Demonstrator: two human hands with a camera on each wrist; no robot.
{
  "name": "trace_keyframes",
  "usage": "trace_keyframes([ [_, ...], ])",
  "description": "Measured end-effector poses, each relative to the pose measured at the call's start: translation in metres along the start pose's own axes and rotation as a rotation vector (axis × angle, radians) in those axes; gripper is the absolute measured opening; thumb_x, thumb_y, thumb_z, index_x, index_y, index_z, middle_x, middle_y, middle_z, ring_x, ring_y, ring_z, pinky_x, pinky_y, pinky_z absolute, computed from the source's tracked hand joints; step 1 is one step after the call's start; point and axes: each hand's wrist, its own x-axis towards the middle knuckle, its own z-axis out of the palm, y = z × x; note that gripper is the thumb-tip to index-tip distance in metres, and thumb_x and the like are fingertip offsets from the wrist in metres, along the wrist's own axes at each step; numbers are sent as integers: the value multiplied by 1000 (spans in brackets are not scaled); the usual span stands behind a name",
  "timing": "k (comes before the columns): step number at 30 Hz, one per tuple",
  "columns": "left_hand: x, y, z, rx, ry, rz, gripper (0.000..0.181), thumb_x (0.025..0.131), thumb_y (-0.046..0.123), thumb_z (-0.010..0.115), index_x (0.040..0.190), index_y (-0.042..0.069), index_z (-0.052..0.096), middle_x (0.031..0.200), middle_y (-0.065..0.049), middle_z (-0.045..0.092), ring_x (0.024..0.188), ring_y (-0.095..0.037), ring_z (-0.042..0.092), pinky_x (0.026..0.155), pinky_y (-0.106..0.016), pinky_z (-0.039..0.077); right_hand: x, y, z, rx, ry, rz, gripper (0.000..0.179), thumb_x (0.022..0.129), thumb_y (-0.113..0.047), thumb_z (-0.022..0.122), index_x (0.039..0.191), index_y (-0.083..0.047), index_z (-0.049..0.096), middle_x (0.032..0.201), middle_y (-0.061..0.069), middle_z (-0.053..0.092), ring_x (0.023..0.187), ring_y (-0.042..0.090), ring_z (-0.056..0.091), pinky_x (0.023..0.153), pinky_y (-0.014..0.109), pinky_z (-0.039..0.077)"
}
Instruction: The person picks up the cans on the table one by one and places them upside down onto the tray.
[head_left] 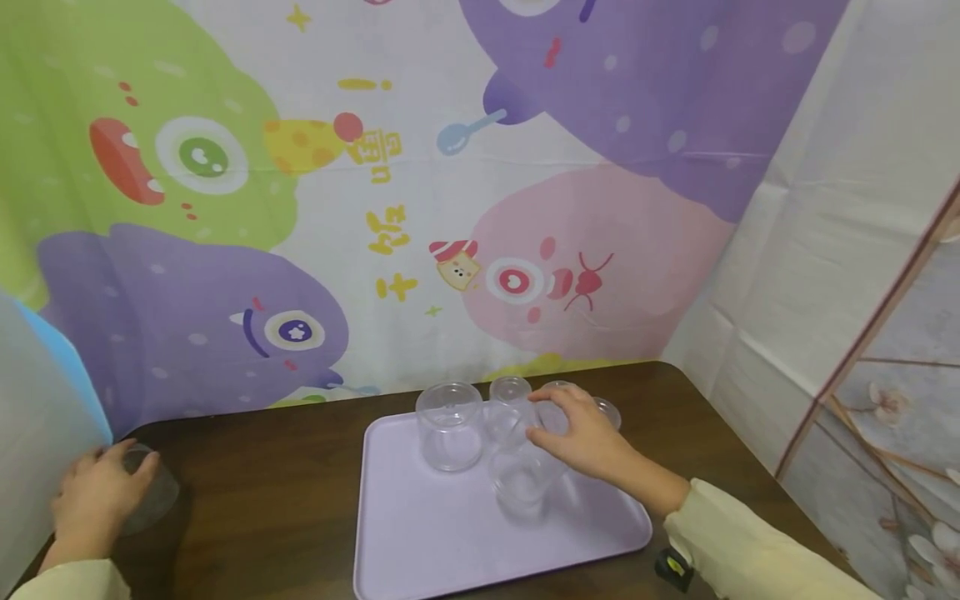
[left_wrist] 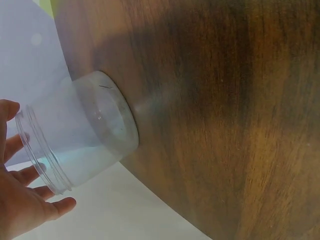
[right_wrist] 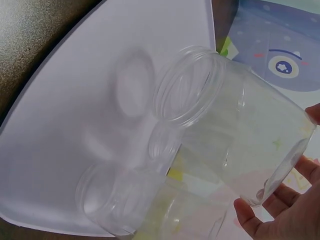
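At the left end of the table, my left hand (head_left: 101,496) grips the threaded rim of a clear plastic jar (left_wrist: 85,132), its fingers spread around the mouth. The jar's base is at the wooden tabletop. My right hand (head_left: 581,433) is over the lilac tray (head_left: 427,533). In the right wrist view its fingers and thumb hold another clear jar (right_wrist: 240,120) by the base end, and the jar's ringed mouth faces the tray. A second jar (right_wrist: 150,200) shows close beside the held one. More clear jars cluster at the tray's back, including a large one (head_left: 450,429).
The dark wooden table (head_left: 262,500) ends at a cartoon-printed backdrop (head_left: 390,333) behind and a pale floral cloth (head_left: 862,417) on the right. A white panel (head_left: 45,433) stands along the left edge. A small black device (head_left: 673,568) sits by the right sleeve.
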Motion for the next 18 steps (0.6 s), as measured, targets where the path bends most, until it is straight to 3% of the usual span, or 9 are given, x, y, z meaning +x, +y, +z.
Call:
trace_keyframes([
  [4,0,0,0,-2,-32,-24,73,96,54,32,142,-2,22,139,-42,12,124,-61,15,91,-71,28,0,-1,0,-13,13,-23,40,79,-28,70,115,-12,63,119,7,59,119,27,50,97,50,42],
  [18,1,-2,-4,-2,-32,-22,80,92,58,35,139,-6,23,132,-46,18,115,-64,24,85,-70,34,2,2,4,-102,30,-85,40,76,-28,72,112,-13,64,117,7,59,118,26,50,95,48,45],
])
